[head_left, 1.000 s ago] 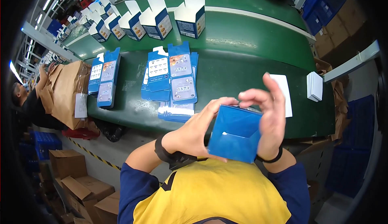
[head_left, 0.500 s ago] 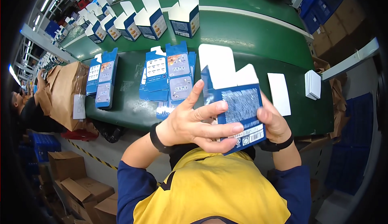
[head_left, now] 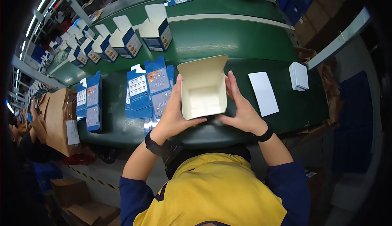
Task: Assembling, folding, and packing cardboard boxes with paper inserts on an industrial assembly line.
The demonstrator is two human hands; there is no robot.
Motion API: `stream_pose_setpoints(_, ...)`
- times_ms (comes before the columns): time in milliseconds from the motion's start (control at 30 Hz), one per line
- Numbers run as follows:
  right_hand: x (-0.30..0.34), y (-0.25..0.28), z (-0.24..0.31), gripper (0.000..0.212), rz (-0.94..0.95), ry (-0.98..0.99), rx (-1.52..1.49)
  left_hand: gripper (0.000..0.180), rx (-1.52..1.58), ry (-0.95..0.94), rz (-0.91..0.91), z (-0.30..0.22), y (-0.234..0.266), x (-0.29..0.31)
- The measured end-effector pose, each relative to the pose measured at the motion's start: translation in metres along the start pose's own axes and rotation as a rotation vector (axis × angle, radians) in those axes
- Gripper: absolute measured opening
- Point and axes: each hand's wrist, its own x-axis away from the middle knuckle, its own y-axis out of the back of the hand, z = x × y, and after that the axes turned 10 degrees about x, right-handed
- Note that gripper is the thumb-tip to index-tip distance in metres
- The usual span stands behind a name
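A small carton (head_left: 204, 97) stands upright before me with its top open, its pale bare inside facing up and its lid flap (head_left: 203, 67) raised at the far side. My left hand (head_left: 171, 114) grips its left side, thumb along the near edge and fingers partly hidden. On the right side, my right hand (head_left: 243, 112) holds it between straightened fingers and a thumb at the near corner. Flat blue printed cartons (head_left: 141, 91) lie in a loose pile left of it. To the right lies a white card (head_left: 263, 94).
A stack of white cards (head_left: 299, 76) sits at the bench's right end. More flat cartons (head_left: 93, 103) are stacked left. Open-lidded cartons (head_left: 157, 34) line the green belt (head_left: 220, 36) beyond. A large brown paper-wrapped box (head_left: 57, 120) stands at the left end, near another person.
The carton, tilted with its printed side toward me before, now stands lower with its open top facing up. My hands have moved from its printed face to its two sides.
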Motion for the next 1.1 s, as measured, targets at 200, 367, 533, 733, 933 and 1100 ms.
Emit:
stream_pose_setpoints(200, 0.056, 0.025, -0.050, 0.071, -0.419, -0.390, 0.763, 0.122, -0.265, 0.107, -0.088, 0.045, 0.000, -0.012)
stream_pose_setpoints(367, 0.109, 0.010, -0.082, 0.071, -0.343, -0.434, 0.932, 0.119, -0.274, 0.181, -0.165, 0.041, -0.002, 0.002)
stream_pose_setpoints(533, 0.103, 0.023, -0.069, 0.048, -0.412, -0.590, 0.561, 0.092, -0.376, -0.068, -0.491, 0.013, -0.011, 0.027)
stream_pose_setpoints(733, 0.103, 0.024, -0.064, 0.060, -0.346, -0.630, 0.770, 0.060, -0.494, -0.587, -0.147, -0.011, -0.036, 0.032)
stream_pose_setpoints(933, 0.105, 0.036, -0.063, 0.058, -0.404, -0.692, 0.447, 0.056, -0.396, -0.564, -0.029, -0.013, -0.063, 0.017)
stream_pose_setpoints(1100, 0.108, 0.059, -0.062, 0.025, -0.664, -0.417, 0.671, 0.055, -0.265, -0.435, 0.099, -0.023, -0.080, 0.003)
